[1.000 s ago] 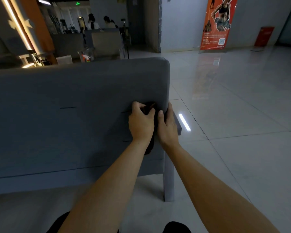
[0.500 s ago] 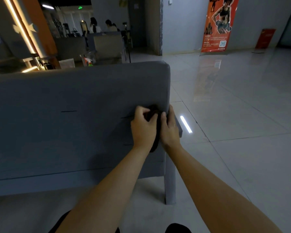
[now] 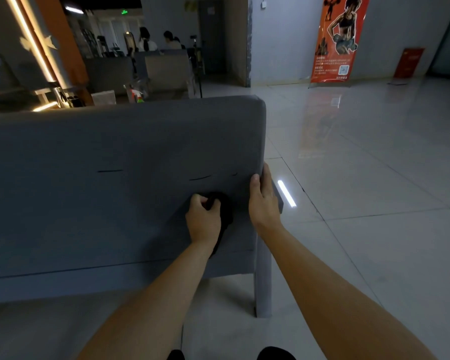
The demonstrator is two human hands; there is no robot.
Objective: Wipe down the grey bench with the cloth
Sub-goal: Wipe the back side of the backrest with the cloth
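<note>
I face the back of the grey bench [image 3: 102, 198], whose upholstered backrest fills the left and middle of the view. My left hand [image 3: 203, 220] grips a dark cloth [image 3: 225, 210] bunched against the backrest, low and near its right end. Part of the cloth hangs down below my wrist. My right hand [image 3: 263, 200] holds the backrest's right edge, thumb on the near face and fingers wrapped round the side.
The bench's grey leg [image 3: 263, 284] stands on a glossy tiled floor [image 3: 374, 190] that stretches off to the right. An orange banner [image 3: 337, 40] leans at the far wall. Beyond the bench are other seats [image 3: 166, 71], seated people and a lit counter [image 3: 46, 106].
My hands have parted. The left one has slid the cloth down and left along the backrest, while the right one has let go of the cloth and stayed at the bench's edge.
</note>
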